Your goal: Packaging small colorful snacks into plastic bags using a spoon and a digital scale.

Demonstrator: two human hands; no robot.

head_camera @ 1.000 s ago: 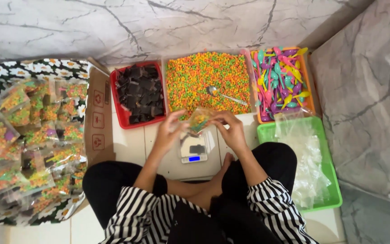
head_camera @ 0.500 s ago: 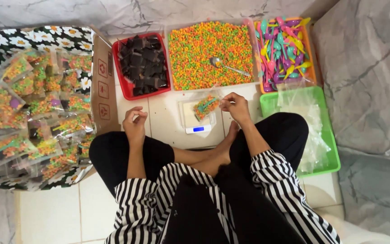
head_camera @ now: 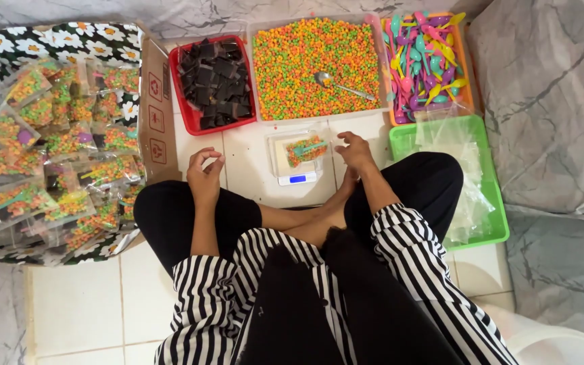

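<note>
I sit cross-legged on a tiled floor. A small clear bag of colourful candy point(head_camera: 304, 149) with a green spoon in it lies on a small white scale point(head_camera: 295, 157) in front of me. My right hand point(head_camera: 355, 151) hovers just right of the bag, fingers loosely curled, holding nothing. My left hand point(head_camera: 205, 174) rests above my left knee, thumb and fingers pinched with nothing visible between them.
A clear tray of orange-green candy point(head_camera: 315, 64) with a metal spoon point(head_camera: 340, 84) sits ahead. A red tray of dark squares point(head_camera: 212, 76) is left of it, an orange tray of coloured plastic spoons point(head_camera: 428, 61) right. A green tray of empty bags point(head_camera: 464, 176) lies at right; a cardboard box of filled bags point(head_camera: 62, 152) at left.
Both hands held the candy bag over the scale. The bag now lies on the scale, my right hand has let go, and my left hand has pulled back to my knee.
</note>
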